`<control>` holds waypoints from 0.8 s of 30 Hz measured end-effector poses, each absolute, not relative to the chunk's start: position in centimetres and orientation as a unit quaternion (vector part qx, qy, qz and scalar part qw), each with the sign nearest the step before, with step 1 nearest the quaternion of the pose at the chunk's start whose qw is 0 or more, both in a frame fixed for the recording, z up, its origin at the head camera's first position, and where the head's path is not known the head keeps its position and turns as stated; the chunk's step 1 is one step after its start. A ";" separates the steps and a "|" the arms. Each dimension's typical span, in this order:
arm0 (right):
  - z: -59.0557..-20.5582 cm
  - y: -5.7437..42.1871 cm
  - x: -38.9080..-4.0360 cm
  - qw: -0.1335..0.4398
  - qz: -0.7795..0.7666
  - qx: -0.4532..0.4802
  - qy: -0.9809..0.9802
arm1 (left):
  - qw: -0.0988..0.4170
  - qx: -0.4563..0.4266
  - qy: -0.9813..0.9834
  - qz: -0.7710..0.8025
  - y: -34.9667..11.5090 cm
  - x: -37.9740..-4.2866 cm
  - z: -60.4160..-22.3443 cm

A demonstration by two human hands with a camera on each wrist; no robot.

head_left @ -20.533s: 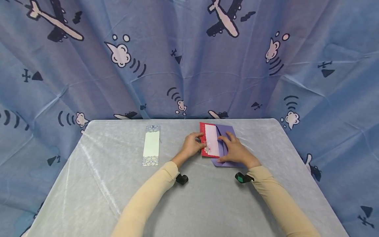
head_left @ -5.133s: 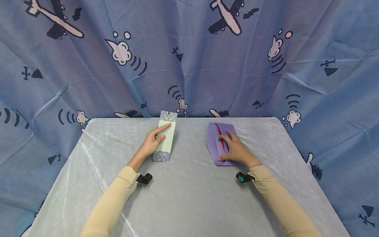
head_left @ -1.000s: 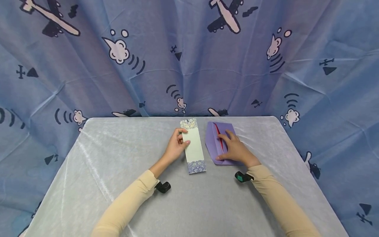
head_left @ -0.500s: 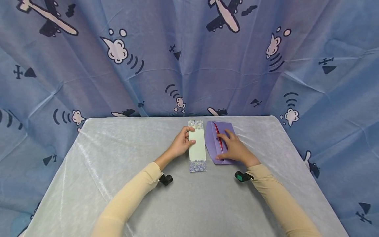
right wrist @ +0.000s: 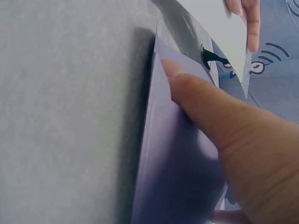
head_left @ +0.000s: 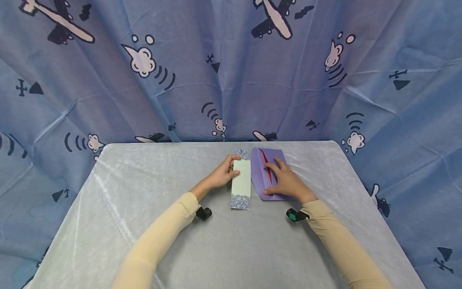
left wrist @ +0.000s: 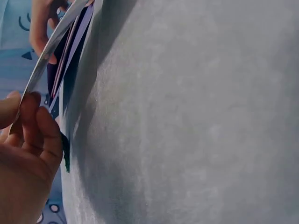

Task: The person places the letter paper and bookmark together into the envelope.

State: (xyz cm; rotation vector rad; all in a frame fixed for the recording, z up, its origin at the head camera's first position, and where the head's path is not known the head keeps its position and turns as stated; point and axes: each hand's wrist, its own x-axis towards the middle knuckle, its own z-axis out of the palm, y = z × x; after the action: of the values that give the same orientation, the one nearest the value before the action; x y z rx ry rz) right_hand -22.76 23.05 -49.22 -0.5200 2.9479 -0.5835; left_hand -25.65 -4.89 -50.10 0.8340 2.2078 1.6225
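Observation:
My left hand pinches a long pale-green bookmark with blue lacy ends by its left edge. A dark green tassel hangs by the bookmark in the left wrist view, where the card stands nearly edge-on, raised off the table. Just right of it is a purple envelope, its slit spread. Inside the slit shows a narrow strip of a red card; the rest of that card is hidden. My right hand grips the envelope, thumb at its lower end and fingers at the slit, as the right wrist view partly shows.
A pale grey velvety cloth covers the table. Behind its back edge hangs a blue curtain printed with aeroplanes. A black wrist camera sits under the left wrist, another under the right.
The red card, outside at first, is now inside the envelope. My left hand has picked up the bookmark and carried it right, beside the envelope, turning it straighter. The right hand stays.

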 end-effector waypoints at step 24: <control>-49.1 23.2 -22.8 0.050 -0.190 -0.164 0.967 | 0.193 0.252 0.767 0.558 -3.4 -27.4 -50.0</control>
State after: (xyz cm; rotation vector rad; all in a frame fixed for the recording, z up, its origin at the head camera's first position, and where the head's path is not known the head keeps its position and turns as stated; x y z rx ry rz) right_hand -22.82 23.23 -49.11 -0.4981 2.9447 -0.5791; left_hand -27.37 -3.36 -49.98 0.7078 2.1519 1.5649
